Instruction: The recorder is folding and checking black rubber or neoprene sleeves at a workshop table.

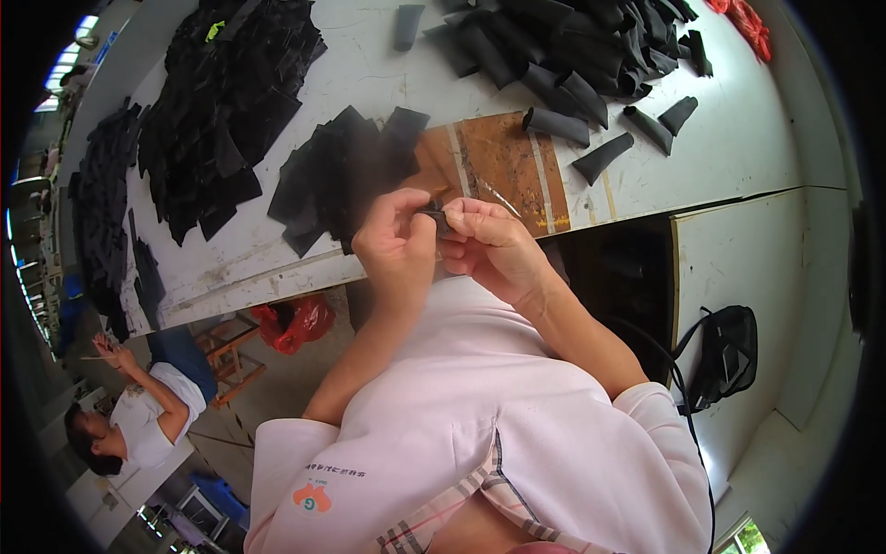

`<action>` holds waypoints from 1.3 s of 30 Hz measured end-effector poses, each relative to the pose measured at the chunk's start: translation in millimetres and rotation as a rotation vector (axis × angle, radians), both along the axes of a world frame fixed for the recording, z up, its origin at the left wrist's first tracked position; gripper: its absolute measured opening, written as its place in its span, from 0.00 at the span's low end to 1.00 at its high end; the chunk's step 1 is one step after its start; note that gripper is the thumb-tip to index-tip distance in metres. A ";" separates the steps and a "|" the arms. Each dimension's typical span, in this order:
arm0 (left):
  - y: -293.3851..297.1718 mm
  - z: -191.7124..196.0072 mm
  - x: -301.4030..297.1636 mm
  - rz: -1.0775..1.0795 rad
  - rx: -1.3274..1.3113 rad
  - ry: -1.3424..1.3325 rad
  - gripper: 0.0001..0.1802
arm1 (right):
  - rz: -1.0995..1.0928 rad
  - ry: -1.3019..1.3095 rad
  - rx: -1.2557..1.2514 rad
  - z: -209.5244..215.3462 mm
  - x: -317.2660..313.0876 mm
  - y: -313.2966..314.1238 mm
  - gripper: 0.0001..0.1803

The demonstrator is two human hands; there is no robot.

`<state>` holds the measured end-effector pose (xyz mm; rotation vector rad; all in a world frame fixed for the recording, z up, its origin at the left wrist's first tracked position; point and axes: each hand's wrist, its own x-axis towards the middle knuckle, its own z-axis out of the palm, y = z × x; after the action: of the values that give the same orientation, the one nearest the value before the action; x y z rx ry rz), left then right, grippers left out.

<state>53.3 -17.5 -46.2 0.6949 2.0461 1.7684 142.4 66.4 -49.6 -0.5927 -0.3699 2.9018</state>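
Packages: red plastic bag [295,322] on floor under table edge, crumpled, left of person's arms. Black bag [729,355] with straps, leaning against white panel at right. Labels: small yellow-green tag [215,30] on black fabric pile, top left. No signs, no screens visible.

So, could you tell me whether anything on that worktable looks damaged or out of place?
Yes: the white table has a worn patch just beyond the hands, where the coating is gone, brown shows and strips of tape cross it. A few rolled dark pieces lie scattered apart from the big pile. Both hands, left hand and right hand, pinch a small dark piece.
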 end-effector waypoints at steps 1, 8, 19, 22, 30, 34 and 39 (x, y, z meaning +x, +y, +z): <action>-0.5 -1.2 -1.6 -0.021 0.015 -0.032 0.08 | 0.020 -0.023 0.088 1.5 0.1 0.3 0.08; -21.8 38.8 -18.3 -0.517 0.407 -1.373 0.11 | -0.015 0.005 0.404 14.5 3.2 8.1 0.12; -5.7 59.6 -1.1 -0.184 0.143 -0.094 0.09 | -0.386 -0.002 1.516 49.8 -14.2 18.2 0.04; -0.1 68.8 -0.4 -0.111 0.194 -0.181 0.08 | -0.414 -0.041 1.707 65.6 -17.3 20.3 0.05; 15.1 97.7 -42.7 -0.820 0.771 -1.436 0.06 | -0.235 0.024 1.394 110.0 -24.2 40.8 0.11; 18.8 96.1 -49.4 -0.938 0.926 -1.494 0.17 | -0.172 0.084 1.471 119.7 -33.7 49.0 0.14; 21.5 32.4 -63.9 -0.703 0.824 -1.738 0.16 | 0.123 -0.090 0.886 49.5 -32.5 56.8 0.17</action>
<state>-10.6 4.0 -13.8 -0.1185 -0.0816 1.5502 109.9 123.3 -0.1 -0.5338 -1.6076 2.4233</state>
